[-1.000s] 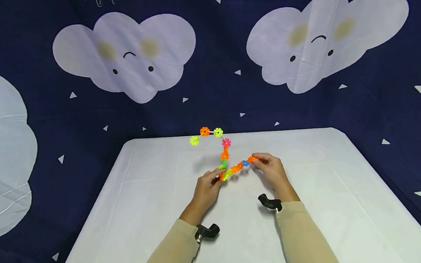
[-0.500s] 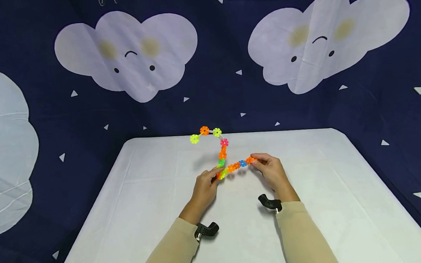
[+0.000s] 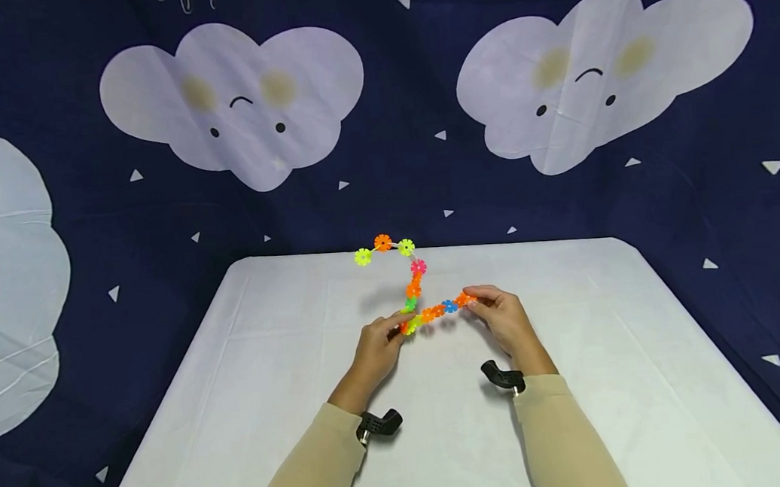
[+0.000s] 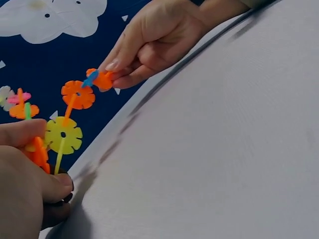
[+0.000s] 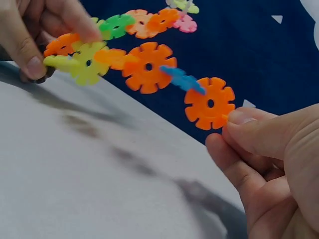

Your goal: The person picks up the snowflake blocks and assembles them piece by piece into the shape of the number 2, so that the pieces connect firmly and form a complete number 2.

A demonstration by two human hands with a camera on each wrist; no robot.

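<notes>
A chain of notched plastic snowflake discs [image 3: 438,310], in orange, yellow, green, blue, pink and white, is held above the table. My left hand [image 3: 375,348] pinches it at the bend, around yellow and orange discs. From there one stretch curves up and back to a yellow disc [image 3: 362,257] at its far end. The other stretch runs right to my right hand [image 3: 504,317], whose thumb and fingers pinch the end at an orange disc [image 5: 210,103]. In the right wrist view a blue disc [image 5: 182,79] slots into that orange one. The left fingers partly cover the bend.
A white-covered table [image 3: 286,311] lies under both hands, and the chain casts a shadow on it. Behind stands a dark blue cloth [image 3: 412,166] printed with clouds and small triangles. A black wrist mount [image 3: 379,424] sits on each forearm.
My left hand and the bend of the chain have shifted slightly to the left. The right hand has barely moved; both keep their grip on the chain.
</notes>
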